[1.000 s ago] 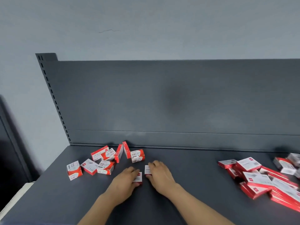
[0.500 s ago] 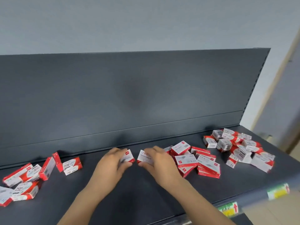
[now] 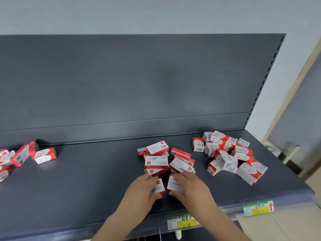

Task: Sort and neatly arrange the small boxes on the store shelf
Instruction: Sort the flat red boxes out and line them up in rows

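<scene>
My left hand (image 3: 141, 192) grips a small red-and-white box (image 3: 158, 186), and my right hand (image 3: 192, 188) grips a second small box (image 3: 174, 183) right beside it, low over the dark grey shelf (image 3: 86, 185). Just behind both hands lies a loose pile of flat red-and-white boxes (image 3: 157, 161). A heap of cube-like boxes (image 3: 225, 153) fills the shelf's right end. More such boxes (image 3: 20, 156) lie scattered at the left edge of view.
The shelf's dark back panel (image 3: 139, 84) rises behind the boxes. Price labels (image 3: 258, 208) hang on the shelf's front lip. A doorway and floor show at the right.
The view has swung right, away from the left scatter. Both hands carried their boxes rightward and now hold them in front of the middle pile.
</scene>
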